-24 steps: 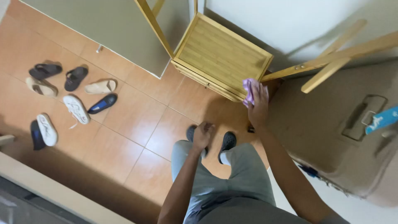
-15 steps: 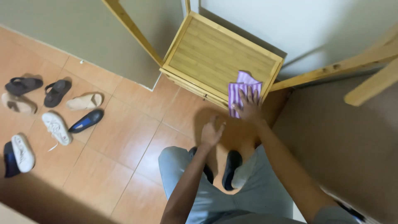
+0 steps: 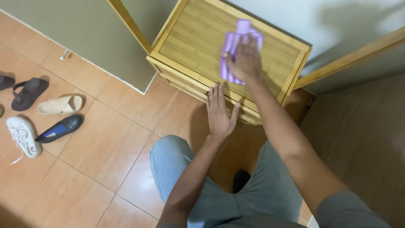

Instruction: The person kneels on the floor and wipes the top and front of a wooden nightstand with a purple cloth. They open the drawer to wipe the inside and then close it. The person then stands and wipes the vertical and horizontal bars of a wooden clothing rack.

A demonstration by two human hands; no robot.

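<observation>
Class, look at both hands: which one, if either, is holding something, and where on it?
The right hand presses flat on the middle of a purple cloth lying on the wooden cabinet top. The left hand is open and holds nothing.

We see orange tile floor (image 3: 84, 169) w/ shoes (image 3: 40, 114) scattered at left, olive-green wall (image 3: 76, 29), white wall (image 3: 337, 21), wooden frame rails (image 3: 350, 57).
</observation>
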